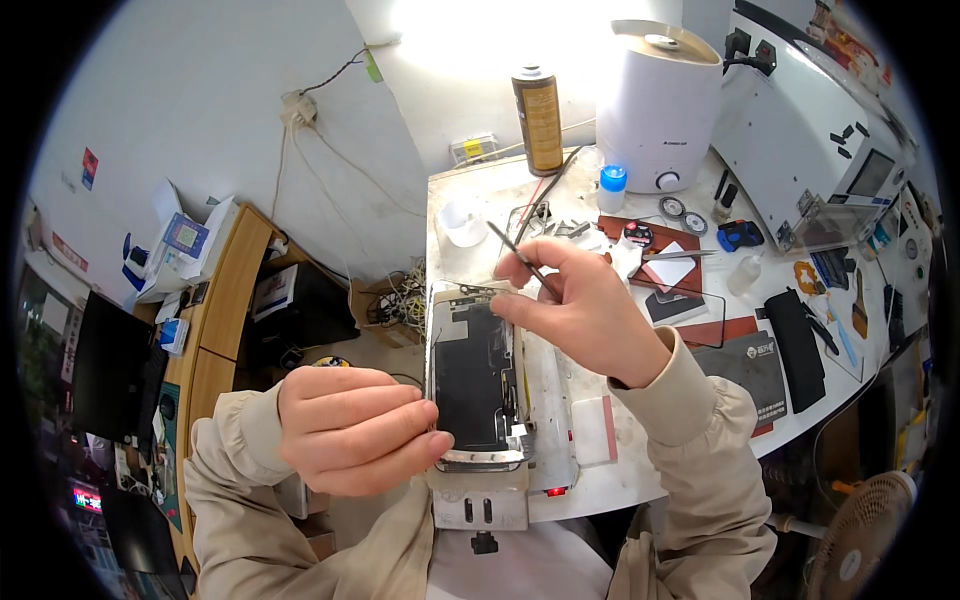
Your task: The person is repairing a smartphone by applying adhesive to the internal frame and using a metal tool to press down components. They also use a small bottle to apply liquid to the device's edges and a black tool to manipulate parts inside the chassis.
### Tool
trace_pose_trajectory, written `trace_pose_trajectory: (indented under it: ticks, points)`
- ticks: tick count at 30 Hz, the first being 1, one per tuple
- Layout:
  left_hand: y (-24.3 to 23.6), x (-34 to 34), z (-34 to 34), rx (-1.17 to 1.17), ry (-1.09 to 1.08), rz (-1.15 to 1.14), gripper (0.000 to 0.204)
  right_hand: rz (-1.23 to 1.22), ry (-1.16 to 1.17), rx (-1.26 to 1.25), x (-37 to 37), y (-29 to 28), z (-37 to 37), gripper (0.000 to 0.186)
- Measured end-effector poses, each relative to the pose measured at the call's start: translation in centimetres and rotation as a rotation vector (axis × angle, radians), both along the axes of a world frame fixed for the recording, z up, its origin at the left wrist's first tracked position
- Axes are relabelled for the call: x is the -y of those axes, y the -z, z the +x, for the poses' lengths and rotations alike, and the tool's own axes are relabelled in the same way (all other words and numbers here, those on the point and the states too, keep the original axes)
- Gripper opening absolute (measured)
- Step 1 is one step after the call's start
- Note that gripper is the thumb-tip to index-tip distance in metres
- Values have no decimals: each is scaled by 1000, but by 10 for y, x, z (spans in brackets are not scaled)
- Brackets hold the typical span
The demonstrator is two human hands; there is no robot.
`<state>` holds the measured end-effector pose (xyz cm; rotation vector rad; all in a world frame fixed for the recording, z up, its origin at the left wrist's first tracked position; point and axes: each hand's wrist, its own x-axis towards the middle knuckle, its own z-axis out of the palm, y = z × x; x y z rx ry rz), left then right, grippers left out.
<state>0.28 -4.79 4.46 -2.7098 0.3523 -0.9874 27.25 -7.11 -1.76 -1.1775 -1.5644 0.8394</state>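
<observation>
A phone screen assembly (468,375), its black inner side up with a silvery rim, lies on a pale holder (480,508) at the front of the white table. At its lower left edge my left hand (355,425) is closed, thumb and fingertips gripping the rim. Above its top right corner, my right hand (580,310) pinches a slim dark tool (511,248), possibly tweezers, which slants up and left. The tool's lower end is hidden by my right hand.
A white cup (463,222), a spray can (540,120) and a white humidifier (660,105) stand at the back. Rightward lie a dark grey mat (740,375), a black pouch (795,350) and several small tools. A white machine (810,130) fills the far right.
</observation>
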Motion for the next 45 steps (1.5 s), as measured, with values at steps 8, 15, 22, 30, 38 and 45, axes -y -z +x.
trace_pose_trajectory:
  ticks: [8,15,22,30,38,45]
  points:
    - [10,-8,-18,-48,61,-25,23,62,27,109,-7,-2,0,24]
    - [12,-30,-17,-23,-308,-361,38,-91,-65,9,-8,-17,-1,24]
    - [-17,-37,49,-333,-570,-1193,64,-76,-22,15,-6,-15,2,26]
    - [-11,-54,58,-408,-494,-1649,49,-149,0,-52,3,-10,4,24]
    - [-17,-57,61,-509,-455,-1017,33,-157,48,100,8,-14,10,30]
    - [-19,-71,69,-612,-368,-892,31,-86,152,-32,31,3,16,26]
